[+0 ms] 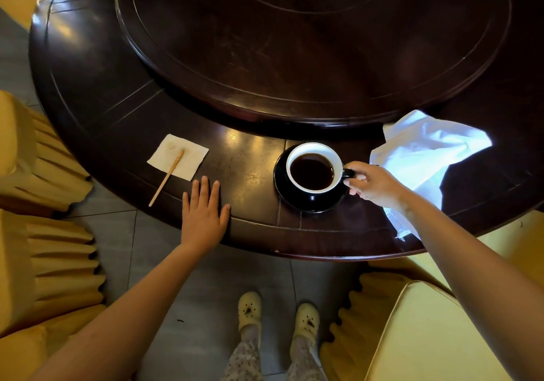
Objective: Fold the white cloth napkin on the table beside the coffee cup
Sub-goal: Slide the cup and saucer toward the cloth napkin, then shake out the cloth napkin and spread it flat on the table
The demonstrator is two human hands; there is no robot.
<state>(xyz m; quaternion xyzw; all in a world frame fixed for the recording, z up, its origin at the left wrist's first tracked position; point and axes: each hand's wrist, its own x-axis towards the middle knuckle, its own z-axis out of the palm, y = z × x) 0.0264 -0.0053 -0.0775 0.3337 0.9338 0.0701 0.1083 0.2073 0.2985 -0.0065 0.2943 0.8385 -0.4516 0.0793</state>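
The light is soft and warm. The dark tabletop [253, 171] shines in small bright spots just left of the coffee cup [314, 166]. The white napkin [424, 151] to the right of the cup glows very bright. The picture is sharp, but its edges bend round.

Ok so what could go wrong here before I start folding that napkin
The coffee cup is nearly full and the right hand pinches its handle, so a jolt could slop coffee onto the saucer. The white cloth napkin lies crumpled under that forearm; dragging it could bump the cup or stain the cloth.
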